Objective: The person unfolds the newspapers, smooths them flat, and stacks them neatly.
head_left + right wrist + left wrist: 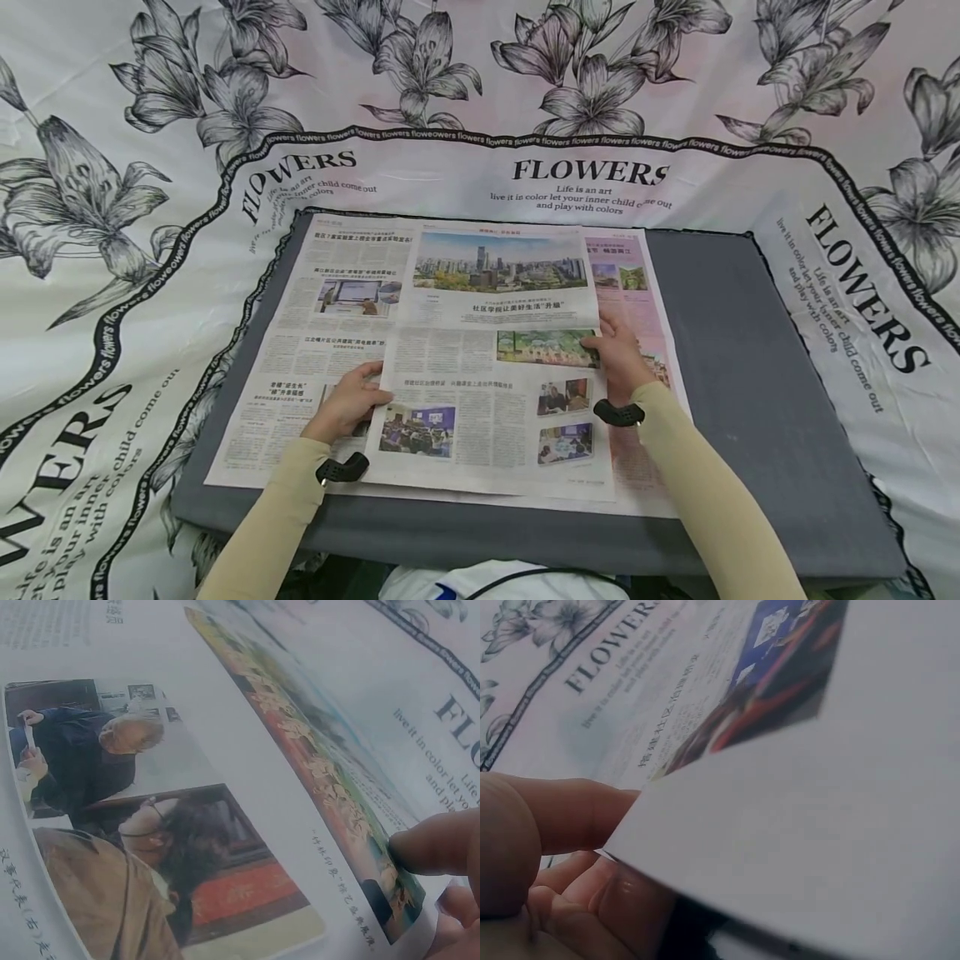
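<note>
A folded newspaper sheet lies over an open newspaper spread, printed with photos and columns of text. My left hand pinches the upper sheet at its left edge; the left wrist view shows the paper's edge between the thumb and the curled fingers. On the opposite side, my right hand pinches the right edge beside a green photo. In the right wrist view the right thumb presses on that photo, and the sheet curves there. A pink page shows beneath on the right.
Underneath is a dark grey table surface, visible mostly to the right of the newspaper. White cloth with black flowers and lettering surrounds it. Black bands sit on both wrists. A dark cable crosses the person's white clothing at the bottom.
</note>
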{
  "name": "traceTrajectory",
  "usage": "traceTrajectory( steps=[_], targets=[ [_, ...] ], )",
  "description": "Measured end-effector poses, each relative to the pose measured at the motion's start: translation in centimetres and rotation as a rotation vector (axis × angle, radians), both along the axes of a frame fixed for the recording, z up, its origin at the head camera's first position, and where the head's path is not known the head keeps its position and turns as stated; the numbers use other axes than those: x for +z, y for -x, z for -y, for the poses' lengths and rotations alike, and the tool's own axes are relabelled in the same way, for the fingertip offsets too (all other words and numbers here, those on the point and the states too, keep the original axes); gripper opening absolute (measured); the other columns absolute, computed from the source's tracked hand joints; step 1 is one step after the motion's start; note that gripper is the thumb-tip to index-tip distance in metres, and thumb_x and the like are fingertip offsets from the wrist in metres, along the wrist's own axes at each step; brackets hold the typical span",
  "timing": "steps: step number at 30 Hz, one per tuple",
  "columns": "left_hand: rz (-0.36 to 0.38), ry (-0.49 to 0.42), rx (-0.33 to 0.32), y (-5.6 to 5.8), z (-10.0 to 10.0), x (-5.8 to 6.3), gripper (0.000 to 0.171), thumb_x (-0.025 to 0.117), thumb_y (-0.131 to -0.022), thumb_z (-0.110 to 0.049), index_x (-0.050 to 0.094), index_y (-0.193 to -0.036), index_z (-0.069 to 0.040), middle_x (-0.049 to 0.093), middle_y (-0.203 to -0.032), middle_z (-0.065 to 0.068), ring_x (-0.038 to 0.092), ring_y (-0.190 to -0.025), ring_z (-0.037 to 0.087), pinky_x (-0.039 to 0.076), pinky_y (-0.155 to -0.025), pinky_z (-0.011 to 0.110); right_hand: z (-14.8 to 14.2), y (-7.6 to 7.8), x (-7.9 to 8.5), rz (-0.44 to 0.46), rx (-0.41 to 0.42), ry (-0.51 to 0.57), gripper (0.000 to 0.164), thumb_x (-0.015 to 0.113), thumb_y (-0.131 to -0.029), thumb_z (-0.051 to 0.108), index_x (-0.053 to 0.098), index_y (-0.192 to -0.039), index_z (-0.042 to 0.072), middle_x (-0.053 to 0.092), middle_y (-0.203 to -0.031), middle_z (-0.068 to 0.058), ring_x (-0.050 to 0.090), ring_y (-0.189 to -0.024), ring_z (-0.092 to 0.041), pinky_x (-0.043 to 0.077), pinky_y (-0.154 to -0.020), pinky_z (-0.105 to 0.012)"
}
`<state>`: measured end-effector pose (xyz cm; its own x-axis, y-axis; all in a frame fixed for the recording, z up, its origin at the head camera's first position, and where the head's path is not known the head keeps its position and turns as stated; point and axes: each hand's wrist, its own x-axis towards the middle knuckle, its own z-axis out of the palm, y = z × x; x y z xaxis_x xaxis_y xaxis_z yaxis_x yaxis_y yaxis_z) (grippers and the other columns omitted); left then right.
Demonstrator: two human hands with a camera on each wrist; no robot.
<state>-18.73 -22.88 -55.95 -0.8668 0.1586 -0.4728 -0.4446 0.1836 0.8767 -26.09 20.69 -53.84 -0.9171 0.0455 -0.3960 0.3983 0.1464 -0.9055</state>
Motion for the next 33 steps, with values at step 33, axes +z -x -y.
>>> traceTrajectory(
  steps=[33],
  targets=[
    [0.016,0.037,0.11,-0.3,-2.2,-1.2,0.068,0.065,-0.098,-0.005,0.034,-0.158,-0.006,0.068,-0.127,0.028,0.075,-0.083,0.016,0.062,-0.069,0.034,12.6,-4.9,3.5,-0.592,0.784,-0.564,0.056,0.071,-0.096,0.019,0.053,-0.146,0.004,0.056,-0.148,-0.017,0.055,-0.135,-0.036,0.049,-0.108,-0.051]
  ],
)
